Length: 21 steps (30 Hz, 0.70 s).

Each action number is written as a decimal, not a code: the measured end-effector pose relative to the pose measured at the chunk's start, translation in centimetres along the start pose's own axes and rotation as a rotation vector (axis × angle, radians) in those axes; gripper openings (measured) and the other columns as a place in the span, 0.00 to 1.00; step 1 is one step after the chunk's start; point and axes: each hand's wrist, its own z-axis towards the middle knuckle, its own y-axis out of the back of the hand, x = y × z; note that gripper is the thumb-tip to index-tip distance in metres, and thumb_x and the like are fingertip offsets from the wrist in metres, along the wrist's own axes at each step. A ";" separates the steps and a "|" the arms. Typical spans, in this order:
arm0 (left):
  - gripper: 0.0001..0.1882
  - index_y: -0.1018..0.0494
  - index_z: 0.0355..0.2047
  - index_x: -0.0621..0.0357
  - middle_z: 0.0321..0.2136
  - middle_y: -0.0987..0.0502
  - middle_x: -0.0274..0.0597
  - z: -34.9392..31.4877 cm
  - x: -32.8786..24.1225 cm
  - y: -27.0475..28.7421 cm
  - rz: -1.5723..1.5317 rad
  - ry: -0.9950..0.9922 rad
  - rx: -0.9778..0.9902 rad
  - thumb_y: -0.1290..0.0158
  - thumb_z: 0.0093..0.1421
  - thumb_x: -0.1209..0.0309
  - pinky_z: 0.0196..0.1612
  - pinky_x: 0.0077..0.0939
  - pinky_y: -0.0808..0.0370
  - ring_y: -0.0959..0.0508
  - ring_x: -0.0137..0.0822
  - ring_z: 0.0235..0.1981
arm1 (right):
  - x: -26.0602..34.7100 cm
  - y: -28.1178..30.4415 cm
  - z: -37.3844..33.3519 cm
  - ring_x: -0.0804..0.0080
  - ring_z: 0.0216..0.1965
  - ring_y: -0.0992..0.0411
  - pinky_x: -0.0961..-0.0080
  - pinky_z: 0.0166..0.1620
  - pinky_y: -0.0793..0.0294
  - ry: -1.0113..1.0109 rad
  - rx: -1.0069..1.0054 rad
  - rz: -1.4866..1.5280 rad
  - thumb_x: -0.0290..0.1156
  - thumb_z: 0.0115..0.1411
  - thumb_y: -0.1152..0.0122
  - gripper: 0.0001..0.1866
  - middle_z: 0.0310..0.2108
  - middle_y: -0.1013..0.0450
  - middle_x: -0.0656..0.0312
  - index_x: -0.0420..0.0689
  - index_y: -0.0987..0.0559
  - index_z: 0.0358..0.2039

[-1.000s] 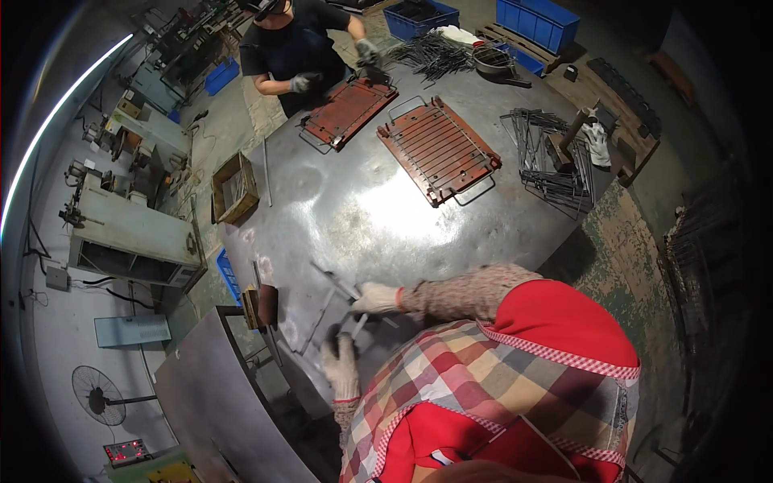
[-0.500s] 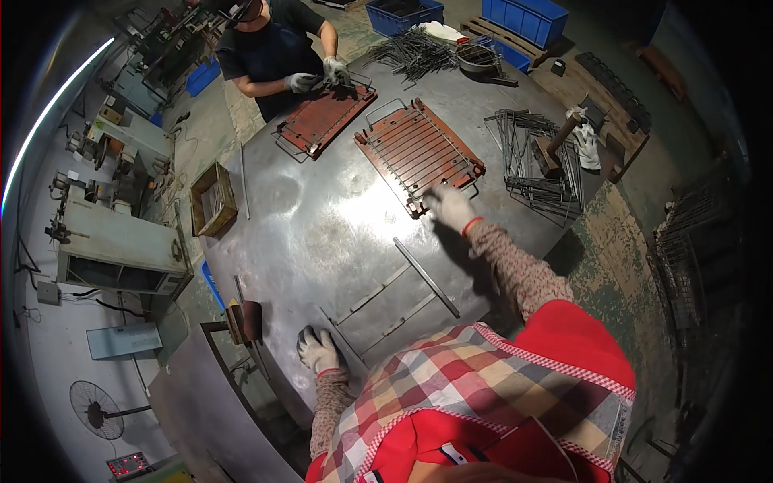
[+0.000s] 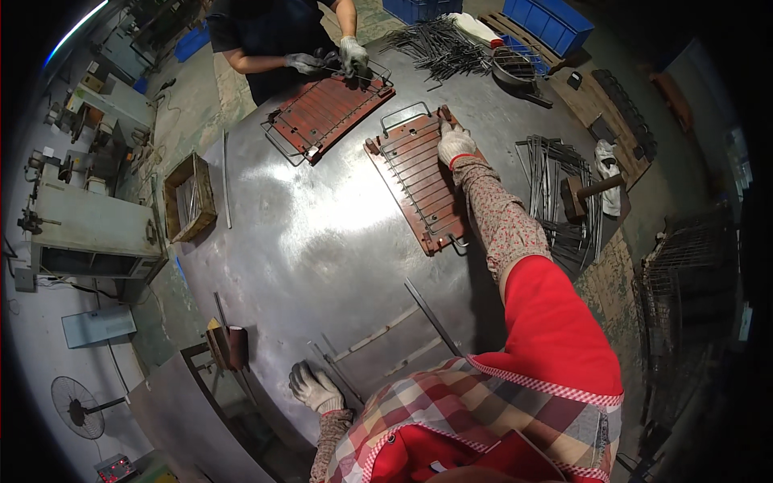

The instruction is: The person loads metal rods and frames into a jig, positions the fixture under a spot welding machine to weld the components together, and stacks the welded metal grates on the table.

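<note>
My right hand (image 3: 456,146), in a pale glove, reaches to the far right corner of a red-brown grooved board (image 3: 419,181). Its fingers are bent together at a corner post; what they grip, if anything, is hidden. Steel rods lie along the board, and a bent wire loop (image 3: 405,117) juts from its far end. My gloved left hand (image 3: 316,390) rests on the metal table (image 3: 298,282) with fingers apart, holding nothing. Beside it lies a flat steel frame (image 3: 372,341) of bars, partly hidden by my apron.
Across the table a gloved co-worker (image 3: 278,48) handles wire on a second red board (image 3: 334,113). Wire bundles (image 3: 435,52) lie at the back. On the right, a hammer-like tool (image 3: 576,197) lies on wire pieces (image 3: 555,165). A wooden box (image 3: 191,197) stands at the left edge.
My right hand has moved from the near right corner of the board to its far right corner. My left hand stays on the table beside the frame. The whole view has shifted.
</note>
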 end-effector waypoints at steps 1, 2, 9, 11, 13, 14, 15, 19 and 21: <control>0.24 0.34 0.53 0.58 0.53 0.33 0.50 -0.1 0.2 -0.1 0.000 0.004 0.006 0.56 0.58 0.60 0.59 0.47 0.44 0.37 0.52 0.56 | 0.1 -0.2 0.4 0.53 0.59 0.42 0.59 0.58 0.37 0.001 0.005 -0.005 0.34 0.63 0.59 0.25 0.58 0.41 0.51 0.52 0.41 0.62; 0.25 0.35 0.54 0.58 0.54 0.35 0.50 -0.2 0.3 -0.2 0.003 0.022 0.035 0.57 0.58 0.59 0.60 0.48 0.46 0.38 0.52 0.57 | 0.2 -0.5 0.7 0.53 0.58 0.41 0.59 0.56 0.35 0.020 -0.020 -0.016 0.35 0.63 0.59 0.24 0.57 0.40 0.51 0.52 0.39 0.61; 0.25 0.37 0.55 0.57 0.55 0.36 0.49 -0.1 0.8 -0.8 0.025 0.013 0.039 0.60 0.61 0.58 0.61 0.52 0.47 0.40 0.53 0.58 | 2.6 2.6 -1.2 0.53 0.52 0.35 0.59 0.51 0.31 -0.073 0.020 0.080 0.40 0.65 0.61 0.19 0.53 0.37 0.52 0.52 0.34 0.54; 0.25 0.37 0.55 0.57 0.54 0.36 0.49 -0.1 0.7 -0.9 0.034 0.003 0.037 0.60 0.61 0.58 0.61 0.52 0.47 0.40 0.53 0.58 | 2.4 2.5 -0.7 0.53 0.53 0.35 0.60 0.51 0.30 -0.072 0.004 0.047 0.41 0.65 0.62 0.19 0.52 0.37 0.51 0.51 0.34 0.55; 0.25 0.37 0.55 0.57 0.54 0.36 0.49 0.0 0.6 -0.7 0.028 0.002 0.044 0.59 0.61 0.59 0.61 0.52 0.47 0.39 0.52 0.58 | 2.5 2.7 -0.4 0.55 0.53 0.35 0.61 0.51 0.30 -0.149 0.005 0.147 0.41 0.66 0.62 0.20 0.52 0.37 0.51 0.52 0.34 0.55; 0.24 0.37 0.55 0.57 0.54 0.36 0.49 0.2 0.5 -0.6 0.024 -0.002 0.047 0.59 0.61 0.59 0.61 0.51 0.47 0.39 0.52 0.58 | 2.1 1.9 0.5 0.55 0.53 0.35 0.61 0.51 0.30 -0.150 0.002 0.146 0.41 0.66 0.62 0.20 0.52 0.37 0.51 0.52 0.34 0.55; 0.24 0.37 0.55 0.57 0.54 0.36 0.49 0.3 0.4 -0.6 0.021 -0.003 0.046 0.59 0.61 0.59 0.61 0.51 0.47 0.39 0.52 0.58 | 1.5 0.4 1.9 0.51 0.53 0.34 0.58 0.52 0.32 -0.222 -0.059 0.257 0.50 0.63 0.61 0.25 0.51 0.34 0.49 0.47 0.33 0.53; 0.24 0.37 0.55 0.58 0.54 0.35 0.50 0.3 0.4 -0.5 -0.008 -0.013 0.029 0.58 0.60 0.61 0.62 0.51 0.48 0.39 0.52 0.57 | 1.1 -0.6 2.1 0.48 0.53 0.33 0.56 0.54 0.34 -0.284 -0.106 0.377 0.59 0.60 0.59 0.34 0.52 0.33 0.48 0.42 0.33 0.53; 0.24 0.36 0.54 0.58 0.54 0.35 0.50 -0.1 0.6 -0.4 0.002 0.002 0.036 0.57 0.60 0.62 0.62 0.51 0.48 0.39 0.52 0.57 | 1.1 -0.6 1.4 0.48 0.53 0.34 0.57 0.55 0.35 -0.280 -0.098 0.377 0.60 0.60 0.58 0.35 0.53 0.34 0.48 0.42 0.33 0.54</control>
